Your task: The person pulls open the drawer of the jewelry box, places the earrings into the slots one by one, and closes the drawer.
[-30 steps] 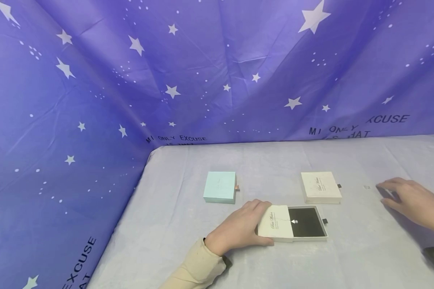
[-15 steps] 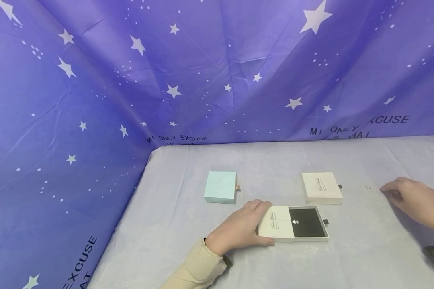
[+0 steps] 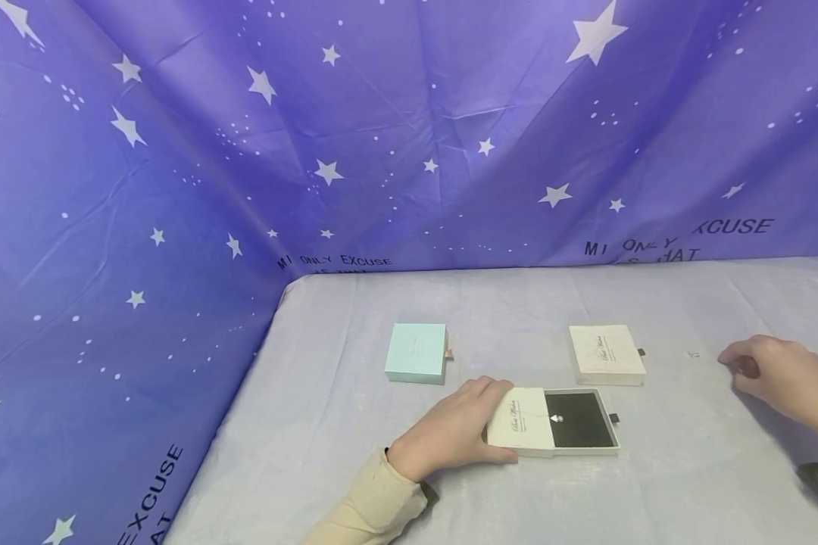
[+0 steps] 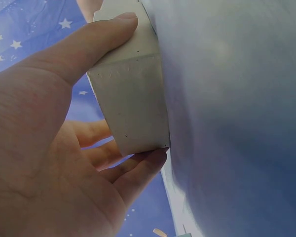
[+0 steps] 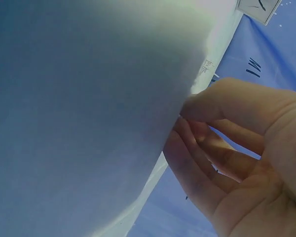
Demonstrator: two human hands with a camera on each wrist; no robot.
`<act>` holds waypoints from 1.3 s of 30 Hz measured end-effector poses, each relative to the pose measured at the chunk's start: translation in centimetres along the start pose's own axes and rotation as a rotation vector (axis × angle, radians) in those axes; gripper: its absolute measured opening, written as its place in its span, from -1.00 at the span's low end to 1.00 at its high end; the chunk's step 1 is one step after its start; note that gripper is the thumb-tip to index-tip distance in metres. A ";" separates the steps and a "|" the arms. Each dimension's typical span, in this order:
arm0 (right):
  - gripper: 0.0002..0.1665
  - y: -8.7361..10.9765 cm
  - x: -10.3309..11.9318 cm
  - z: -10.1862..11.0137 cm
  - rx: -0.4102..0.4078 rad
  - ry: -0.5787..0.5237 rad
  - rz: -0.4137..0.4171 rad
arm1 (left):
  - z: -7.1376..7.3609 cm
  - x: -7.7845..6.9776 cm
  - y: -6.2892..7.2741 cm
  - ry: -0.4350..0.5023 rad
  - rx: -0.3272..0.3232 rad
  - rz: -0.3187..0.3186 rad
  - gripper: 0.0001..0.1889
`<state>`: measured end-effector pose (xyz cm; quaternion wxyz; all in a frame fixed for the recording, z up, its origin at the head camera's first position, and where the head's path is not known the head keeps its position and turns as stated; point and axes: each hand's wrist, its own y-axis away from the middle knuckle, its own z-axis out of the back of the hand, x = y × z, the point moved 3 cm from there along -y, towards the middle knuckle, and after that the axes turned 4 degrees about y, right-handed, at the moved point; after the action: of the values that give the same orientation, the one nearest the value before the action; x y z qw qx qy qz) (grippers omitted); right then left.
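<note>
We see the left hand (image 3: pixel 450 425) gripping a cream oblong cardboard box (image 3: pixel 523 424) at lower centre, long axis left-right, its black-lined drawer (image 3: pixel 589 428) jutting rightward — toward the right hand (image 3: pixel 784 377), well apart at frame right and narrowed; whether it pinches anything, we cannot tell.
</note>
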<state>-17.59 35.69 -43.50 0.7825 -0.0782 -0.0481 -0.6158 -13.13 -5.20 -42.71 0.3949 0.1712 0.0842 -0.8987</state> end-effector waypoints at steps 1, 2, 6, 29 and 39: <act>-0.72 0.0 0.0 0.0 -0.001 -0.003 0.002 | 0.0 0.0 0.0 0.000 -0.002 -0.001 -0.09; -0.72 0.0 -0.1 -0.1 -0.003 -0.006 0.005 | 0.0 0.0 0.0 -0.002 -0.003 -0.003 -0.09; -0.77 0.1 -0.2 -0.1 -0.031 -0.015 0.018 | -0.1 0.1 0.0 0.002 -0.010 -0.010 -0.09; -0.86 1.1 0.2 -0.1 -0.135 0.012 0.053 | 0.0 0.1 0.0 0.018 0.006 0.006 -0.10; -0.85 1.1 0.8 0.1 -0.213 -0.007 0.056 | 0.0 0.1 -0.1 0.022 0.014 0.010 -0.11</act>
<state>-16.31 35.16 -43.31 0.7865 -0.1642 0.0172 -0.5951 -13.26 -5.16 -42.74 0.3974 0.1842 0.0815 -0.8953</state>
